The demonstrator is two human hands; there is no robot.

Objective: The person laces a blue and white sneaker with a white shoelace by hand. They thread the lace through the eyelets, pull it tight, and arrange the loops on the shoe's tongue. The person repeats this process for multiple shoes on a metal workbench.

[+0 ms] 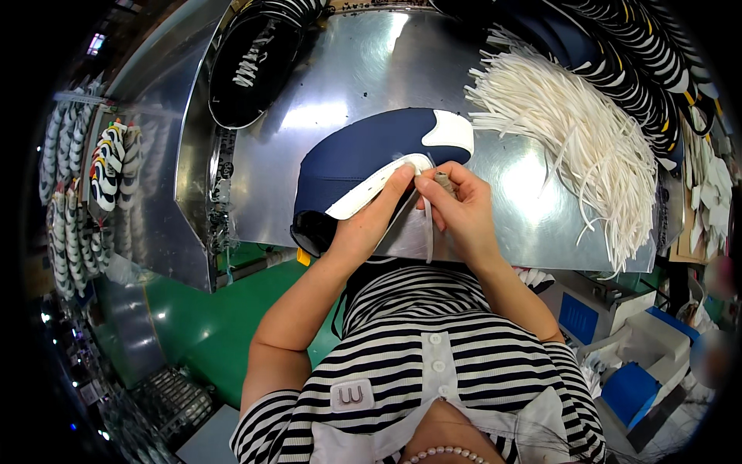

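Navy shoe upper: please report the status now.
Left grip on white eyelet strip. Right grip pinching white lace at strip's end. Navy upper on metal table. Lace pile close right, not blocking.

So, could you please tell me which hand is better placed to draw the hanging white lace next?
Probably the right hand: it is right at the white lace, whereas the left hand is holding the white eyelet strip.

A navy shoe upper [340, 160] slants up from left to right, most of its smooth body beyond the left grip [367, 230], whose thumb presses its white eyelet strip [357, 197], pierced by small holes. A white patch [454, 134] covers the end beyond the right grip [468, 210]. A thin white lace [429, 238], pinched at the right grip's fingertips, hangs down beside that grip
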